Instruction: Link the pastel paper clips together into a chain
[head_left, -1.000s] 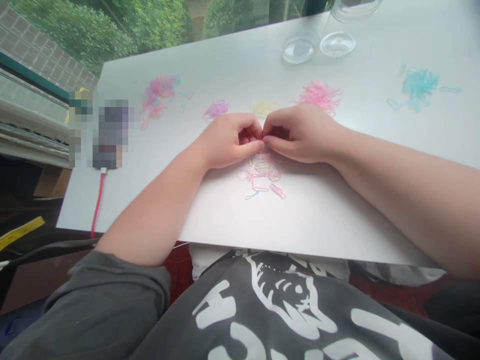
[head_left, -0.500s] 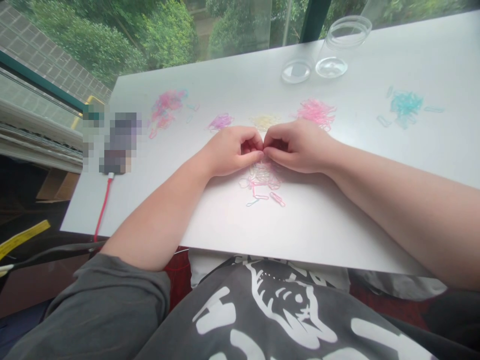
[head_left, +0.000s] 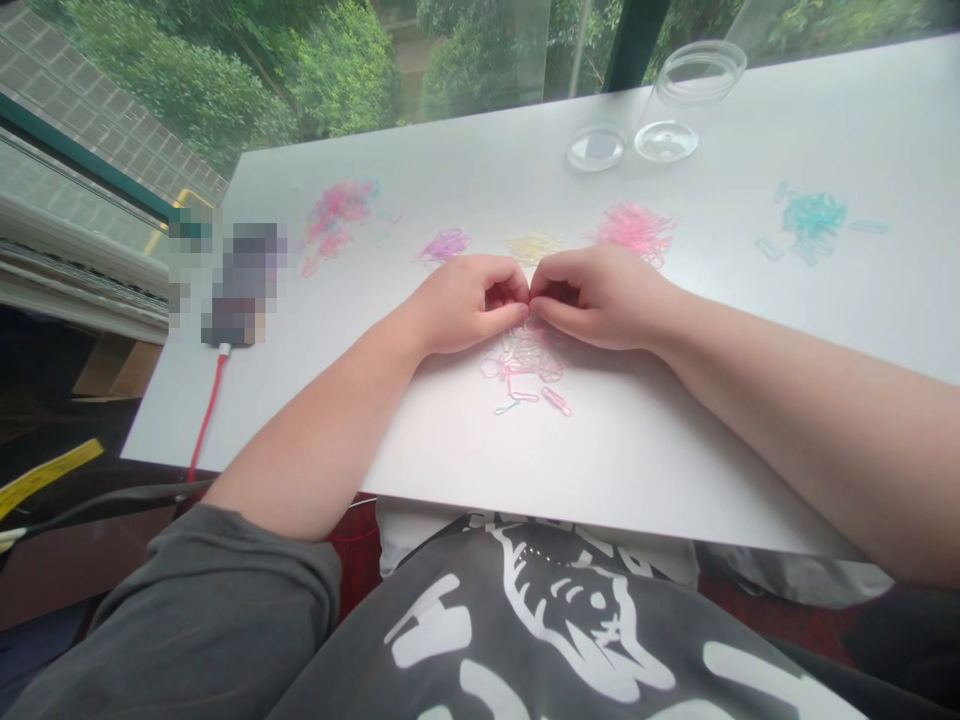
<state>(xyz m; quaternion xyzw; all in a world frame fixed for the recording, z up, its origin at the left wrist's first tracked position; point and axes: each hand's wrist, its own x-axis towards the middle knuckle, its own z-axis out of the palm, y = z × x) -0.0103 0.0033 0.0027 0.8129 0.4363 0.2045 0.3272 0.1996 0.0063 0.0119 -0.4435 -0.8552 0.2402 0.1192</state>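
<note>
My left hand (head_left: 472,300) and my right hand (head_left: 600,295) meet at the fingertips just above the white table, both closed in a pinch. Whatever sits between the fingers is too small and hidden to make out. Right below them lies a mixed pile of small clip-like plastic loops (head_left: 529,350) in white, pale yellow and pink. A loose pink loop (head_left: 556,401) and a light blue loop (head_left: 507,408) lie at its near side. Behind the hands are a pale yellow pile (head_left: 532,246) and a pink pile (head_left: 636,230), the latter partly covered by my right hand.
A purple pile (head_left: 445,245) and a pink-and-blue pile (head_left: 341,215) lie to the left, a teal pile (head_left: 814,222) to the right. A clear jar (head_left: 686,105) and a round clear lid (head_left: 596,148) stand near the window. A blurred-out device (head_left: 244,285) with a red cable (head_left: 208,415) is at left.
The view has shifted very slightly. Both hands keep the same pinch over the pile, and the piles look unchanged.
</note>
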